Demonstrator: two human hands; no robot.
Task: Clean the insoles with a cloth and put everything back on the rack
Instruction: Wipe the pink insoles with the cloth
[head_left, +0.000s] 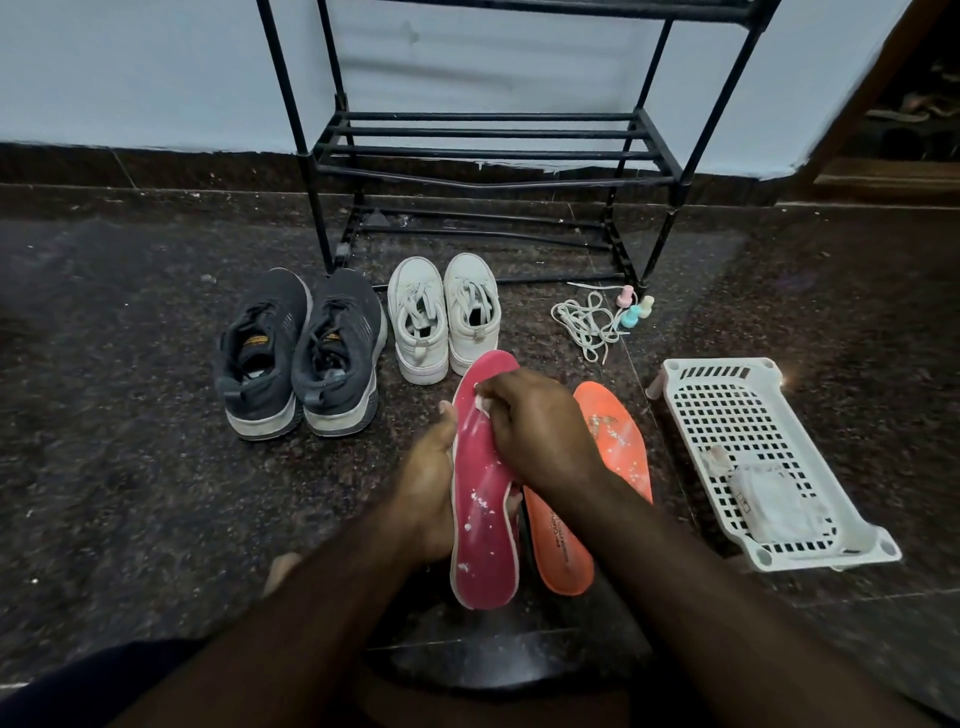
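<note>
The left hand (428, 483) holds the pink insole (483, 499) by its edge while the right hand (540, 426) pinches a small white cloth (483, 406) near its toe, so the person should wipe downward toward the white specks.

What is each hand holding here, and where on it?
The left hand grips the pink insole along its left edge, near mid-length. The right hand pinches a small white cloth against the insole's upper part.
</note>
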